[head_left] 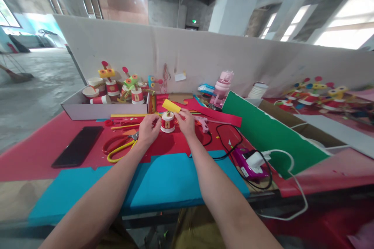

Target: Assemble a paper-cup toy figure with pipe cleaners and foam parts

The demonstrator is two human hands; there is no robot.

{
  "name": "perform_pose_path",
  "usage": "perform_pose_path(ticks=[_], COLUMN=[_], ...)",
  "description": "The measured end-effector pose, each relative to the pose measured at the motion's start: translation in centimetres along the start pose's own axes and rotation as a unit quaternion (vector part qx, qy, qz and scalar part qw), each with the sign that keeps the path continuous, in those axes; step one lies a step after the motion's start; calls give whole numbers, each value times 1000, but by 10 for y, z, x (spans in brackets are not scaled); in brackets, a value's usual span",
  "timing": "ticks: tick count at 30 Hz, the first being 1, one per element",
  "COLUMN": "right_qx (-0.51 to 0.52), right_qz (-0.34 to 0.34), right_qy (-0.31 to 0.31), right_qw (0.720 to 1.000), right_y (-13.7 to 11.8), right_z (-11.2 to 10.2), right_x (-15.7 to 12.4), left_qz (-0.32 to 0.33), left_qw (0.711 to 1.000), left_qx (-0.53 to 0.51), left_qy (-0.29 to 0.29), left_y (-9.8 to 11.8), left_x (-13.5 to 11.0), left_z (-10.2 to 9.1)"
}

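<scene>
A red-and-white paper cup (pixel 168 123) stands upside down on the red table cover, with a short folded paper strip (pixel 168 114) rising from its top. Over it a yellow paper piece (pixel 171 106), seemingly rolled or folded, is tilted in the fingers of my right hand (pixel 187 122). My left hand (pixel 149 129) is just left of the cup with its fingertips pinched together; whatever is between them is too small to make out. Beside my left wrist lie scissors (pixel 119 148) with red and yellow handles. A pink glue gun (pixel 201 122) rests right of my right hand.
A white box (pixel 105 111) at the back left contains cups and finished cup figures. A black phone (pixel 77 146) lies left. Blue foam sheets (pixel 163 183) line the front edge. To the right are a purple power strip (pixel 249 163) with cables and a green-sided box (pixel 269 134).
</scene>
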State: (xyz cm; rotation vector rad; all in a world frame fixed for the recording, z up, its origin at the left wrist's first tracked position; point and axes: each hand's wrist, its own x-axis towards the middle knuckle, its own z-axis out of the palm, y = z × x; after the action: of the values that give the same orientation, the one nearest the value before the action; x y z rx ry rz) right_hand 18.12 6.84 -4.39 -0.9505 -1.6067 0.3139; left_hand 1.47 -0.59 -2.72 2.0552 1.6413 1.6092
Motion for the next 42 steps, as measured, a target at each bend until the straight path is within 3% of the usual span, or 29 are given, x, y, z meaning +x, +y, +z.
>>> perform_pose_path(ticks=[12, 23, 32, 42], right_qx=[25, 16, 23, 2], right_qz=[-9, -19, -11, -24], right_qy=[-5, 3, -21, -20], right_qw=[1000, 1000, 999, 1000], right_y=[-5, 4, 1, -2], right_z=[-1, 4, 2, 2], right_x=[-2, -2, -5, -5], left_qz=[10, 85, 51, 38], left_qw=[1000, 993, 973, 967], left_qx=[18, 78, 224, 248], left_qy=[-13, -8, -12, -49], left_y=[-2, -4, 7, 11], left_x=[0, 2, 1, 0], left_z=[1, 1, 5, 16])
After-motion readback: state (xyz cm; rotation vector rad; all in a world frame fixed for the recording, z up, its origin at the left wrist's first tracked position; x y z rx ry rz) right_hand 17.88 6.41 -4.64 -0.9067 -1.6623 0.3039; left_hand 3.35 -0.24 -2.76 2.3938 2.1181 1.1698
